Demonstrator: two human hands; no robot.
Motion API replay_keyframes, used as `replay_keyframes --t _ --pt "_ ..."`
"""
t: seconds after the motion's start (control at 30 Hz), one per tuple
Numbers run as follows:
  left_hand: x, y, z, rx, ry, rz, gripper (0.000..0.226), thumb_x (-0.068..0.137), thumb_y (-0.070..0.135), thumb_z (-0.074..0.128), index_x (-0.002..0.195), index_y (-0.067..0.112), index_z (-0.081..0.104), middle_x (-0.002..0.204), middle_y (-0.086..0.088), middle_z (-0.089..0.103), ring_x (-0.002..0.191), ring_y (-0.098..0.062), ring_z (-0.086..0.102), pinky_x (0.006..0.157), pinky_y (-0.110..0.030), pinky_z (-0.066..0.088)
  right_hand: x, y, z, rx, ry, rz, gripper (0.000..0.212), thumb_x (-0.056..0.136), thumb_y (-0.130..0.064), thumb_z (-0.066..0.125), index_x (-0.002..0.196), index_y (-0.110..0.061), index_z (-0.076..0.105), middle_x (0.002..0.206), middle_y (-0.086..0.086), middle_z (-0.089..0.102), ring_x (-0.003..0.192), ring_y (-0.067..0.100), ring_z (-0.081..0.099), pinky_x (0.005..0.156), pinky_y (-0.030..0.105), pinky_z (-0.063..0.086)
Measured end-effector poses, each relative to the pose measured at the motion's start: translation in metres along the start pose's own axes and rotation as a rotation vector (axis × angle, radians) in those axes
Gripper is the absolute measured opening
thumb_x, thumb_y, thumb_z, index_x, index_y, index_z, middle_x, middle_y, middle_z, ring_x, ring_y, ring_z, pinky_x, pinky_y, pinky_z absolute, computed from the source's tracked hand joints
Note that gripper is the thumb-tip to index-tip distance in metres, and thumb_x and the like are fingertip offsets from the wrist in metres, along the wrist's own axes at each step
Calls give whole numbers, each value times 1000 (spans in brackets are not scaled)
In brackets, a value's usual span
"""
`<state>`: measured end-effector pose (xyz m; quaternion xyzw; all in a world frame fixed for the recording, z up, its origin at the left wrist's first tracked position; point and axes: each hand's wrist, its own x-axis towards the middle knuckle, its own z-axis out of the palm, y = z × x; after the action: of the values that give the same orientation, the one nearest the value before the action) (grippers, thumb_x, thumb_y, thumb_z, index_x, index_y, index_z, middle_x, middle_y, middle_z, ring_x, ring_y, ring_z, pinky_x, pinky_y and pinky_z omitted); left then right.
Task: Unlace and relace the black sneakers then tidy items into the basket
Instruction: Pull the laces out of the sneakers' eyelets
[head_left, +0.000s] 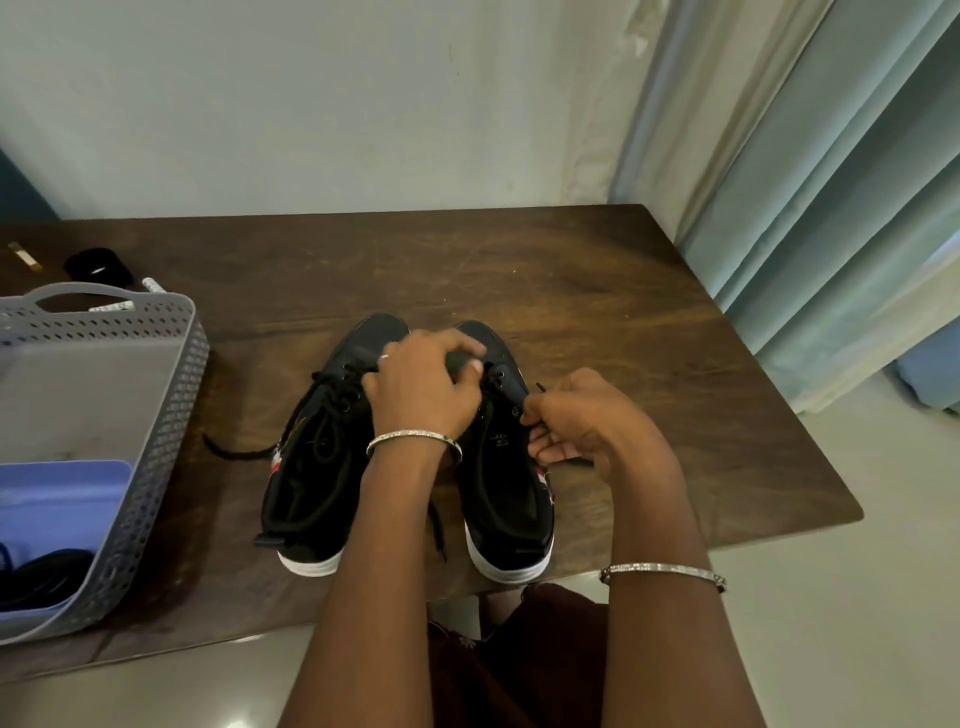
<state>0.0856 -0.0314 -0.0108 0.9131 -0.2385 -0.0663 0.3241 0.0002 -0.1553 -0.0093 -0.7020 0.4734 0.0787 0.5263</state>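
Presently tongue (462, 361) is gripped by left hand (421, 389), lace (539, 387) pinched at 3 o'clock by right hand (587, 421). Lace could be lost if jerked

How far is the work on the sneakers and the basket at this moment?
Done: unclear; the left sneaker carries a lace, ends loose. In hand: the left hand holds the tongue of the right sneaker, the right hand pinches a lace end; its eyelets look empty. Left: lacing it, then tidying; small items lie behind the basket.
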Motion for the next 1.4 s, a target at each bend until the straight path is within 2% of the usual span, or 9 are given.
replay_keyframes --t 0.1,0.27,0.53,0.67,0.83,0.97,1.1,1.2,1.4 --pt "-2 -1 8 108 -199 61 20 89 41 69 109 42 71 114 14 71 118 -17 59 103 -46 39 1 -2 -1 -33 6 -1 11 91 -5 64 97 4 67 64 11 64 52 17 64 57 29 55" --pt "-3 1 11 20 -140 13 17 83 39 78 99 35 74 103 6 74 102 -20 67 88 -38 54 0 -2 2 -50 20 -14 14 92 -5 62 100 6 67 68 13 66 53 17 65 59 30 56" --pt "-10 2 5 126 -149 -104 6 87 32 75 81 32 75 104 -3 72 100 -31 66 81 -36 48 0 1 -4 3 -21 -9 9 92 0 64 83 -1 64 67 12 64 55 18 65 60 31 57" --pt "0 -2 -3 -362 -46 -424 20 86 30 60 70 21 67 96 -9 73 97 -36 67 89 -40 54 0 2 -4 11 -17 -16 10 91 -1 63 81 -2 64 63 9 64 53 17 64 55 29 55" --pt "1 -3 -11 -921 164 -722 33 98 5 45 66 9 50 75 -11 60 54 -18 52 31 -13 30 -2 3 -3 6 -8 -40 10 91 -3 63 81 -5 65 64 8 64 53 16 63 56 29 53" --pt "3 4 -13 -1098 296 -789 28 102 12 35 79 16 51 76 -6 67 57 -17 62 47 -26 42 -3 3 -1 -9 8 -50 8 91 -4 61 84 -3 66 63 8 64 50 13 62 51 26 51" --pt "-5 4 -15 -603 404 -563 18 91 21 57 108 24 55 113 -3 62 94 -28 62 81 -33 45 -3 3 -1 -4 -6 -50 8 91 -6 61 87 -2 67 64 8 64 51 14 62 51 26 50" --pt "-10 0 -11 -180 318 -377 23 92 22 65 114 27 63 129 -4 45 108 -31 53 79 -32 34 0 4 -2 14 -22 -51 10 90 -6 62 82 -4 66 61 6 63 51 15 62 52 27 51" --pt "-1 -11 9 -48 -142 24 20 87 27 75 102 40 75 105 8 69 106 -21 62 93 -38 50 0 8 -6 48 -75 -84 18 94 -7 58 77 -8 66 64 7 63 55 15 62 56 26 54"
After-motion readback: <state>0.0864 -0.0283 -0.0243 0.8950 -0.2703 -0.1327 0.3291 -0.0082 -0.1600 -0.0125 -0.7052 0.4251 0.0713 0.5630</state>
